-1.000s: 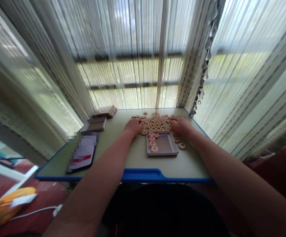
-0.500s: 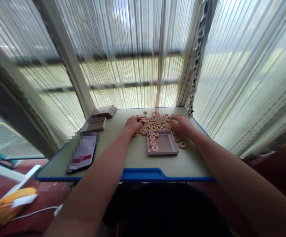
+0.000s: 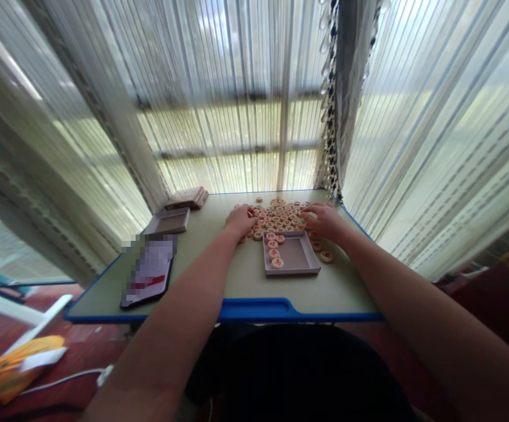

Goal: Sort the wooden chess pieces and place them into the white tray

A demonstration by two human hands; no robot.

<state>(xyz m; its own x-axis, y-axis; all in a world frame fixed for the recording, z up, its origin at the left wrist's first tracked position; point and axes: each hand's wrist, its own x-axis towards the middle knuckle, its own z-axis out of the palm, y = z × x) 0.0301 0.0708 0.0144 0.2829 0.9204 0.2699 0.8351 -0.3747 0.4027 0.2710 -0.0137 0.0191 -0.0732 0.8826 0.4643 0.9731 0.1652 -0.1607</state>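
Observation:
A spread of round wooden Chinese chess pieces [image 3: 279,218] covers the far middle of the table. At its left edge my left hand [image 3: 240,221] has its fingers curled, with thumb and fingertips closed on what looks like one piece, mostly hidden by the hand. My right hand [image 3: 323,218] rests at the right edge of the spread, its fingers apart and touching pieces. Just in front stands a shallow open box [image 3: 299,252]. Several pieces with red characters [image 3: 273,254] lie in it, most of them in a column along its left wall.
Left on the table [image 3: 201,258] lie a tablet-like device [image 3: 151,269] with a blurred screen, a second shallow box [image 3: 173,221] and a small stack [image 3: 187,197] at the back corner. A loose piece [image 3: 326,257] sits right of the box. Curtains [image 3: 236,129] hang close behind.
My left hand has shifted slightly right along the pieces, its fingers more closed together. My right hand stays at the right edge. The pieces in the box look the same.

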